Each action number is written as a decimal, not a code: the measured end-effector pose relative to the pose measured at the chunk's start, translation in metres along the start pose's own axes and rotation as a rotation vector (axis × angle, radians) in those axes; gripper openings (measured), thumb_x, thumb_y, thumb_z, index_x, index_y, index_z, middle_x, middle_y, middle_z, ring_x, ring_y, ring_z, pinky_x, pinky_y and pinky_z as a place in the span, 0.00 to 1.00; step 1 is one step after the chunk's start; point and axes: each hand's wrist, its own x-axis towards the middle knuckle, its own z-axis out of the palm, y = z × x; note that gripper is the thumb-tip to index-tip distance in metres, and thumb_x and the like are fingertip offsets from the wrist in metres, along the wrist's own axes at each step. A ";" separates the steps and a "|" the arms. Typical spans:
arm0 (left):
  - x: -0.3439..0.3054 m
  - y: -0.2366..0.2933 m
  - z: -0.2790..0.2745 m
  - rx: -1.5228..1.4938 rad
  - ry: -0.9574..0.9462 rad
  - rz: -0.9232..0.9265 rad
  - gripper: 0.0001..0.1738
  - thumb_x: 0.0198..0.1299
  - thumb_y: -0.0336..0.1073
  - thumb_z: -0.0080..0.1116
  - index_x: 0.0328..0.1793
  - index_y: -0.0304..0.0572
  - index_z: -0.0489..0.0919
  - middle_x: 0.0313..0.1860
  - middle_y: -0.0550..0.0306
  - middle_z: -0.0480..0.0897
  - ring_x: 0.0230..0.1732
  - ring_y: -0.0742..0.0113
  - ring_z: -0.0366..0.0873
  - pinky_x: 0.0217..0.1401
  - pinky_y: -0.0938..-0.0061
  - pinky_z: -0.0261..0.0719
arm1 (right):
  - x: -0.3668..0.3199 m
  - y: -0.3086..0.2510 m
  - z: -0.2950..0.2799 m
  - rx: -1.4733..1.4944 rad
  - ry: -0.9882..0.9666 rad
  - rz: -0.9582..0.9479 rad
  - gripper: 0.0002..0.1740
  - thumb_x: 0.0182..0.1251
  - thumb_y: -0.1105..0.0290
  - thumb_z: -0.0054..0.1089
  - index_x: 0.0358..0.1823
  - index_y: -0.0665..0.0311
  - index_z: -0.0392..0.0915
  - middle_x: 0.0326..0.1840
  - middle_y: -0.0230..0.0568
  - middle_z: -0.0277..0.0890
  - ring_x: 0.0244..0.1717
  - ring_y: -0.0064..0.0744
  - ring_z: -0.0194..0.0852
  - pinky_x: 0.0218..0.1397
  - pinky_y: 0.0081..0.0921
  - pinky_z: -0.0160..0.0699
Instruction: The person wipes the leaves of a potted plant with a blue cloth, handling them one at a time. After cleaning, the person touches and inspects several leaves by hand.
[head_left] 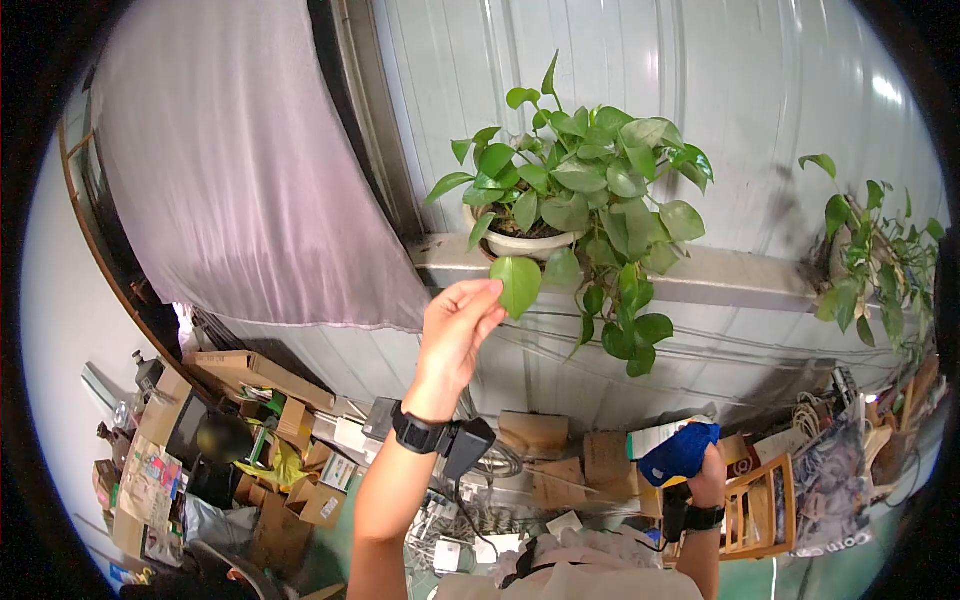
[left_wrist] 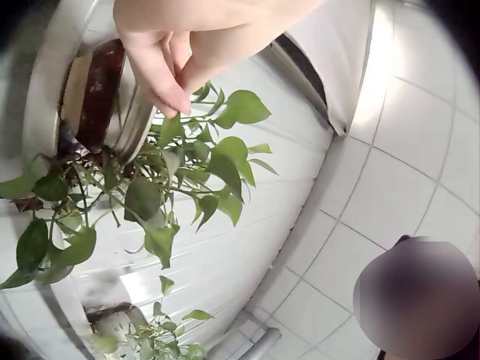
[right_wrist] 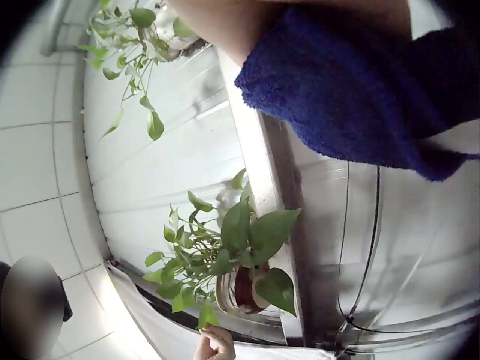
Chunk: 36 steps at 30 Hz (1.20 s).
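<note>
My left hand (head_left: pixel 458 332) pinches a broad green leaf (head_left: pixel 518 287) between thumb and fingers, just below the rim of a pale pot (head_left: pixel 520 244). Out of that pot grows a bushy trailing pothos (head_left: pixel 585 175), some vines hanging over the ledge. In the left wrist view, the thumb and fingertips of the left hand (left_wrist: pixel 199 45) meet near the plant's leaves. Lower and to the right, my right hand (head_left: pixel 710 482) grips a bunched dark blue cloth (head_left: pixel 680 454). This cloth (right_wrist: pixel 337 90) hangs from the hand in the right wrist view, well apart from the plant.
The pot stands on a narrow ledge (head_left: pixel 740 285) along a pale panelled wall. A second trailing plant (head_left: pixel 862 265) is farther right. A greyish-pink curtain (head_left: pixel 250 170) hangs at left. Below are cardboard boxes (head_left: pixel 275 525), cables and a wooden chair (head_left: pixel 760 510).
</note>
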 end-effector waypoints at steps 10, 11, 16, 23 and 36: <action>0.035 -0.002 0.013 -0.242 0.132 0.081 0.04 0.55 0.30 0.57 0.35 0.40 0.76 0.30 0.64 0.77 0.29 0.79 0.73 0.35 0.89 0.75 | 0.002 0.002 -0.011 -0.019 0.012 0.068 0.14 0.57 0.70 0.50 0.43 0.67 0.72 0.40 0.41 0.76 0.41 0.31 0.75 0.47 0.27 0.74; 0.037 -0.001 0.014 -0.248 0.148 0.095 0.03 0.55 0.30 0.57 0.34 0.41 0.76 0.30 0.64 0.77 0.29 0.79 0.73 0.33 0.89 0.75 | 0.002 0.003 -0.013 0.003 0.001 0.068 0.14 0.57 0.70 0.51 0.43 0.67 0.71 0.40 0.42 0.76 0.41 0.32 0.75 0.47 0.27 0.74; 0.056 0.000 0.016 -0.134 0.261 0.172 0.06 0.52 0.32 0.60 0.33 0.40 0.74 0.26 0.65 0.75 0.24 0.80 0.71 0.24 0.88 0.68 | 0.007 0.005 -0.026 0.012 -0.014 0.072 0.14 0.57 0.71 0.50 0.45 0.67 0.71 0.41 0.42 0.75 0.42 0.32 0.75 0.48 0.28 0.74; 0.090 -0.011 0.023 0.152 0.484 0.468 0.14 0.46 0.32 0.67 0.34 0.38 0.72 0.25 0.64 0.74 0.25 0.80 0.67 0.29 0.86 0.66 | 0.007 0.007 -0.030 -0.145 -0.079 -0.045 0.13 0.58 0.71 0.49 0.45 0.66 0.70 0.40 0.39 0.75 0.42 0.31 0.75 0.47 0.27 0.74; 0.077 0.008 0.019 0.358 0.409 0.552 0.09 0.46 0.24 0.62 0.34 0.33 0.76 0.29 0.57 0.80 0.28 0.78 0.73 0.32 0.86 0.69 | 0.007 -0.004 -0.040 0.032 0.030 0.077 0.13 0.59 0.72 0.47 0.45 0.68 0.70 0.41 0.41 0.75 0.41 0.31 0.75 0.46 0.26 0.75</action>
